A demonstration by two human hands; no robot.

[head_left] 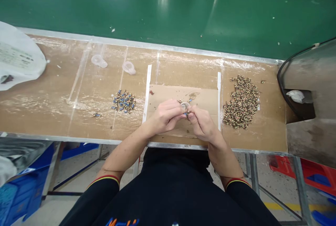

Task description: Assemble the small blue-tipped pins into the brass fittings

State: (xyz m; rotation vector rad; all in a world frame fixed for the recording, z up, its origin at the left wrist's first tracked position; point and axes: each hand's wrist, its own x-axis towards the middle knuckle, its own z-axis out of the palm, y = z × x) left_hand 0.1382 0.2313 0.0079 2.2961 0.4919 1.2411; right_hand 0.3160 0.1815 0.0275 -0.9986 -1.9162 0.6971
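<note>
My left hand (168, 115) and my right hand (203, 122) meet over a cardboard mat (168, 91), fingers closed in a pinch. Between their fingertips is a small metal fitting with a blue part (186, 113), mostly covered by the fingers. Just beyond the fingertips sits a small round dish (184, 105), partly hidden; its contents are too small to make out. A loose blue-and-brass piece (190, 100) lies beside it. To the left is a small heap of blue-and-brass fittings (124, 101). A larger heap of brass-coloured fittings (242, 103) spreads to the right.
Two clear plastic cups (99, 61) lie at the back left, near a white plastic bag (21, 56). White tape strips (147, 93) flank the mat. A metal housing with a black cable (282, 75) stands at the right. Beyond the bench runs a green surface (168, 12).
</note>
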